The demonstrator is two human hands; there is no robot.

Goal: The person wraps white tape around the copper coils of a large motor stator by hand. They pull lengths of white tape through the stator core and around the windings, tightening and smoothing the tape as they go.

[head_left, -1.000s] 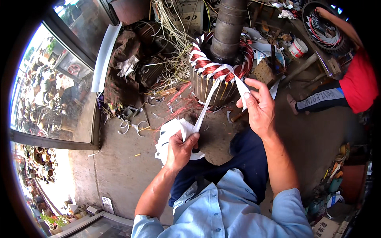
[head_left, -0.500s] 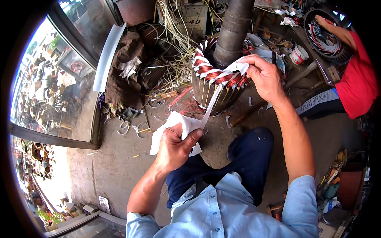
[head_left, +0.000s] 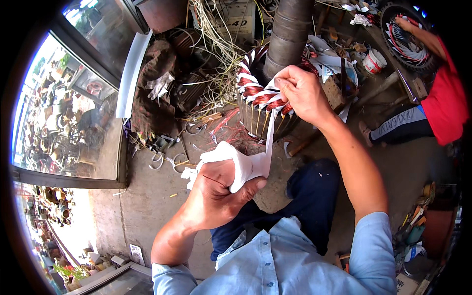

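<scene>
My left hand (head_left: 212,199) is wrapped around a bunched roll of white cloth tape (head_left: 253,166). From that roll a narrow white strip (head_left: 270,135) runs up to the front of a motor stator (head_left: 250,117). The stator's ring of copper-red windings (head_left: 251,91) is bound with white tape in slanting turns. At the ring's near right side, my right hand (head_left: 307,96) pinches white tape between thumb and fingers. Part of the windings is hidden behind that hand.
A dark cylindrical post (head_left: 290,37) rises behind the stator's ring. Tangled pale wires (head_left: 216,39) lie at the far left beside a dark cloth bundle (head_left: 155,88). At right, a co-worker in a red shirt (head_left: 447,105) reaches to another wound stator (head_left: 405,42). A glass door (head_left: 78,108) stands left.
My right hand has shifted left along the windings, still pinching tape. My left hand and the roll have moved slightly right, and the strip hangs more upright.
</scene>
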